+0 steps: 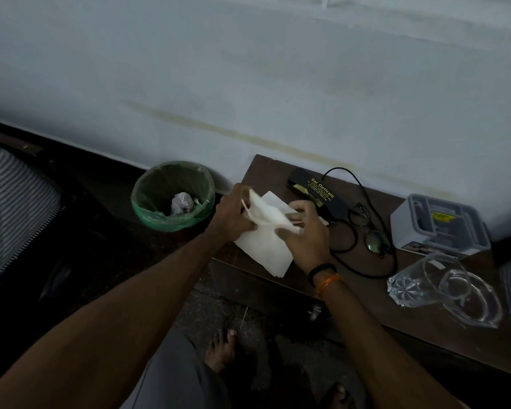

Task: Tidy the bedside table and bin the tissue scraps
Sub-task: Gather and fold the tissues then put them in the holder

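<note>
Tissue (266, 231): white sheets at worktop (366, 290) left edge, pinched between left hand (233, 214) and right hand (307, 234) (hands close together); green-lined bin (173, 196) just left.

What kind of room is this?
Probably a bedroom. A dark wooden bedside table stands against the wall, holding eyeglasses, their black case and a glass tumbler. Striped bedding shows at left, and a lined bin sits on the floor.

White tissue (266, 246), green-lined bin (173, 196), black spectacle case (319, 196), dark brown table (351, 290).
</note>
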Demonstrator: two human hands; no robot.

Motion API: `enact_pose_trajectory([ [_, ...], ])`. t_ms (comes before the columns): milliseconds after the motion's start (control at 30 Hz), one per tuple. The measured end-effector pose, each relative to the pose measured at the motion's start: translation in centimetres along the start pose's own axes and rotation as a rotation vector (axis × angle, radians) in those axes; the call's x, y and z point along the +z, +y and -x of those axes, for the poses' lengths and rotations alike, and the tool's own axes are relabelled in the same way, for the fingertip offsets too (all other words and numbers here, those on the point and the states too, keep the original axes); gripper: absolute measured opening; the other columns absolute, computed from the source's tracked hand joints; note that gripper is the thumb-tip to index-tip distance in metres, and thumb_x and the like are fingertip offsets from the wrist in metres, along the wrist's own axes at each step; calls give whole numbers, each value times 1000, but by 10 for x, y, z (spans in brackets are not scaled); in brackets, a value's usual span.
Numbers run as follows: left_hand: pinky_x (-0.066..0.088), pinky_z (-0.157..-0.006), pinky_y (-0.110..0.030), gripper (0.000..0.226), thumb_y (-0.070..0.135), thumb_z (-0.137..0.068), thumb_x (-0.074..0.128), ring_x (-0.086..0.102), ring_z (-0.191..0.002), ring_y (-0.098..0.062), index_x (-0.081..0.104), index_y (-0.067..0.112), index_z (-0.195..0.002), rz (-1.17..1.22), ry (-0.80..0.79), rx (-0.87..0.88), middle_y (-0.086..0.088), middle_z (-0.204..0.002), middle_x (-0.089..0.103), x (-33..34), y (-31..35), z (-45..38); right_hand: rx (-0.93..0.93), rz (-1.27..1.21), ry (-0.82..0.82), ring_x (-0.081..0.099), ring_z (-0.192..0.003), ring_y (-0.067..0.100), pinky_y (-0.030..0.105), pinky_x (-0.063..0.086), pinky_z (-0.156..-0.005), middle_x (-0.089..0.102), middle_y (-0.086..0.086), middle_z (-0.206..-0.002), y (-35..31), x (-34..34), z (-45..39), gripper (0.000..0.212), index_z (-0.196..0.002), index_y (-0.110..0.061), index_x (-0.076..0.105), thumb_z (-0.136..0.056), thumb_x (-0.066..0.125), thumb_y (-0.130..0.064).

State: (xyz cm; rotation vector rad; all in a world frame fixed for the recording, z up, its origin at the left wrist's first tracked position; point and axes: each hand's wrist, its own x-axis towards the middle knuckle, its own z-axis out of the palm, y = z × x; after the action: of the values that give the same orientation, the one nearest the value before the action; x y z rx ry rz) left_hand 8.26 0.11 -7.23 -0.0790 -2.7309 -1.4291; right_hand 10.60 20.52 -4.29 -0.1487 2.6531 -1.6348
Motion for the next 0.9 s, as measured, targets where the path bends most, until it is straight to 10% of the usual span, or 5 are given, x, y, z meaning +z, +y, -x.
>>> enact_pose_trajectory([
  [167,52,-76,-28,54,16,-66,87,64,-90,-14,61,10,-113,162,-32,-205,0,-102,68,-7,18,-8,356,-490,73,69,-98,32,46,58,-84,74,9,-102,3,-5,-11,28,-99,-12,70,-74,80,-5],
  [533,56,-80,-33,35,14,-86,71,67,-104,-23,65,8,-120,612,-318,-415,-7,-116,71,-20,58,-18,391,-1072,-140,59,-120,39,58,48,-98,62,19,-130,-2,-22,-21,46,-134,-4,55,-89,66,-8],
  [767,58,-85,-40,40,13,-81,77,67,-107,-24,65,16,-119,788,-321,-420,-6,-116,71,-10,64,-6,363,-901,-120,62,-116,36,58,49,-98,66,15,-126,7,-23,-8,49,-128,-4,60,-80,68,7],
  [900,56,-86,-38,34,-9,-75,71,67,-101,-24,68,4,-107,751,-281,-182,-13,-106,71,-19,69,-11,221,-798,-40,65,-103,36,57,52,-92,71,15,-106,1,-32,-8,29,-91,-13,72,-71,73,8],
])
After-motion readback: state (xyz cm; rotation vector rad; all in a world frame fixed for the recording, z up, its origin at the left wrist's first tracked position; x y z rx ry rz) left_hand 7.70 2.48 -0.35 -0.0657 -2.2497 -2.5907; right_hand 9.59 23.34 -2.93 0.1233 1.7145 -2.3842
